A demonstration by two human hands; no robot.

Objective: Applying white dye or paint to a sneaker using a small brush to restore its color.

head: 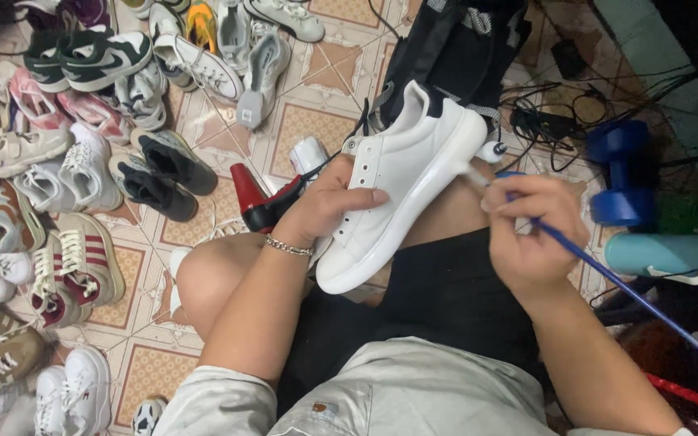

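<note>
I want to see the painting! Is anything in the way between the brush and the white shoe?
Nothing visible. The right hand holds the brush with its tip right at the white shoe sole edge, while the left hand grips the shoe.

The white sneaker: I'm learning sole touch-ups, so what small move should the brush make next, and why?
Probably a short stroke along the sole's edge toward the toe. The right hand holds the blue brush with its tip at the white sneaker's sole near the heel, and the left hand grips the upper, steadying it sole-side toward the brush.
</note>
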